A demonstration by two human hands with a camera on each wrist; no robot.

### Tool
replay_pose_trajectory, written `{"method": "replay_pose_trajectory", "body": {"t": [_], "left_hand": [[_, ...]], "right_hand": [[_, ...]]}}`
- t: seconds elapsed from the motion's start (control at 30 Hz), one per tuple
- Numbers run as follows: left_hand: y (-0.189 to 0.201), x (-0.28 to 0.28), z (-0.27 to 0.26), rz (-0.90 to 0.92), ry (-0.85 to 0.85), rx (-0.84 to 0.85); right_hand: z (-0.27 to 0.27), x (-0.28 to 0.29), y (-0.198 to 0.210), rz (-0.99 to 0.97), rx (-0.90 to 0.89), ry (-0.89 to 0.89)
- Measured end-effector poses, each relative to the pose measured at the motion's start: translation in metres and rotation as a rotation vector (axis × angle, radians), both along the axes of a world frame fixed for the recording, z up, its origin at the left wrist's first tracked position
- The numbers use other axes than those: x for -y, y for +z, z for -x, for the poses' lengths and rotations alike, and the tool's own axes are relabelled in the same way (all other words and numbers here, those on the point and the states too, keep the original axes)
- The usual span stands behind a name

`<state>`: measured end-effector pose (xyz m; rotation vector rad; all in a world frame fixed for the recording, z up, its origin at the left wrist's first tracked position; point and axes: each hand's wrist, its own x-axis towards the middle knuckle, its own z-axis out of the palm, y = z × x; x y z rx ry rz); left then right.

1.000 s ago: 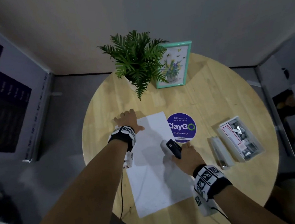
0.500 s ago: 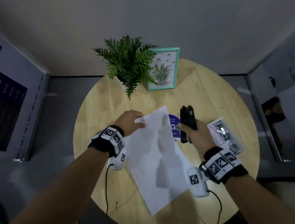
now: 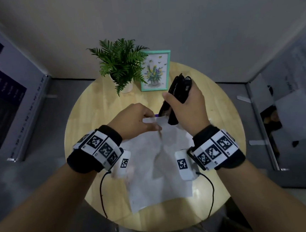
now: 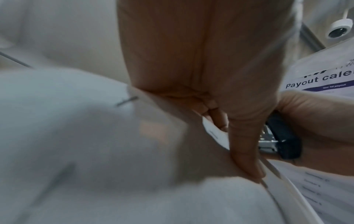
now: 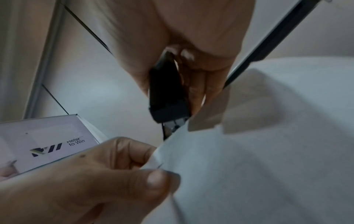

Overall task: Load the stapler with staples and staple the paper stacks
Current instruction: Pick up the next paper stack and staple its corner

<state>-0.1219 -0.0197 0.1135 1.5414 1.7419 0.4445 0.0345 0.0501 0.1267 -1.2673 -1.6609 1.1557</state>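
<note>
A white paper stack (image 3: 157, 171) hangs lifted above the round wooden table (image 3: 85, 110). My left hand (image 3: 139, 120) pinches its top edge, thumb on the near face (image 5: 159, 180). My right hand (image 3: 186, 105) grips a black stapler (image 3: 178, 89), nose down, its mouth over the paper's top corner (image 5: 176, 121). In the left wrist view a staple (image 4: 126, 100) shows in the sheet, and the stapler's metal front (image 4: 268, 141) sits just beyond my left hand's thumb (image 4: 245, 151). The staple box is hidden behind my right hand.
A potted fern (image 3: 119, 63) and a framed flower picture (image 3: 154, 70) stand at the table's far side. Grey partition walls close in on both sides. A purple sticker (image 3: 156, 115) peeks out behind the paper's top edge.
Both hands rose toward the camera, lifting the paper off the table. The stapler swung in from the right and now straddles the paper's top corner; the left hand went from flat to pinching.
</note>
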Motion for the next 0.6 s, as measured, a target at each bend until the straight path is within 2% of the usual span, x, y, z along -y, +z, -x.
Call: {"method": "replay_pose_trajectory", "body": {"t": [0.17,0.33,0.6], "left_hand": [[0.012,0.009,-0.014,-0.005,0.058,0.059],[0.023,0.013,-0.030,-0.021,0.058,0.120],[0.031,0.022,-0.047,-0.043,0.085,0.149]], "right_hand": [[-0.013,0.001,0.005,-0.023,0.096,0.042],[-0.017,0.008,0.004,-0.036,0.080,0.060],[-0.017,0.018,0.007,-0.091,-0.023,-0.036]]}}
